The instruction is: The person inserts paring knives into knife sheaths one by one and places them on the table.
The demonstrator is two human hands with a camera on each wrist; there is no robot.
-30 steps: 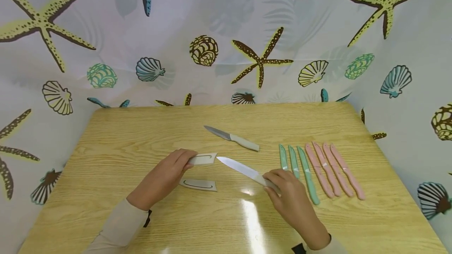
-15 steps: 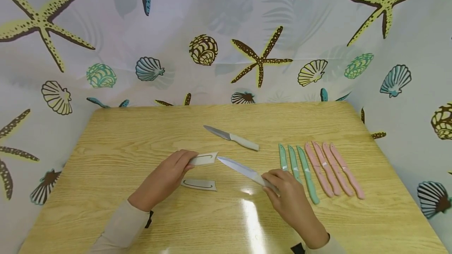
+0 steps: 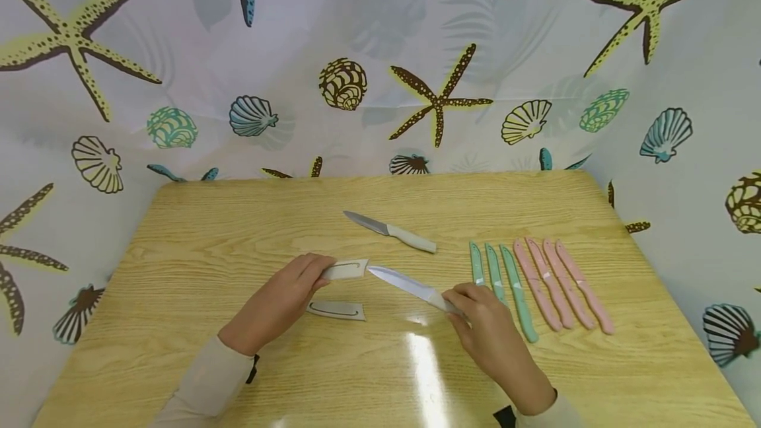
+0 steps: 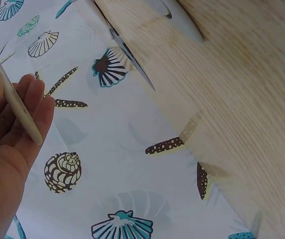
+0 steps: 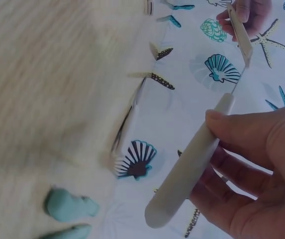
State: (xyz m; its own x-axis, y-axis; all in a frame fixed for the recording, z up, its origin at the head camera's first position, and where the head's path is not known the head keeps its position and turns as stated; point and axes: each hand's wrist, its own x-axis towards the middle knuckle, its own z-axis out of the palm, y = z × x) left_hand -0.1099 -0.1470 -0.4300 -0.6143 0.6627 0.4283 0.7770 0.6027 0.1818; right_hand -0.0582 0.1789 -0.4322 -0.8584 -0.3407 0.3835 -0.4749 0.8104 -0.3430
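Note:
My left hand pinches a white knife sheath between thumb and fingers, its mouth facing right. In the left wrist view the sheath lies across the fingers. My right hand grips the white handle of a kitchen knife. The blade points left, its tip right at the sheath's mouth; whether it touches or enters I cannot tell. A second white sheath lies on the table below the left hand. Farther back rests another white-handled knife, its blade bare.
Right of my right hand lie several green knives and several pink knives in a slanted row on the wooden table. The right hand partly covers the green ones. A shell-patterned cloth stands behind and along the sides.
My left hand and its sheath have shifted slightly to the right. The knife in my right hand stays almost still, its tip at the sheath's mouth. The other knives have not moved.

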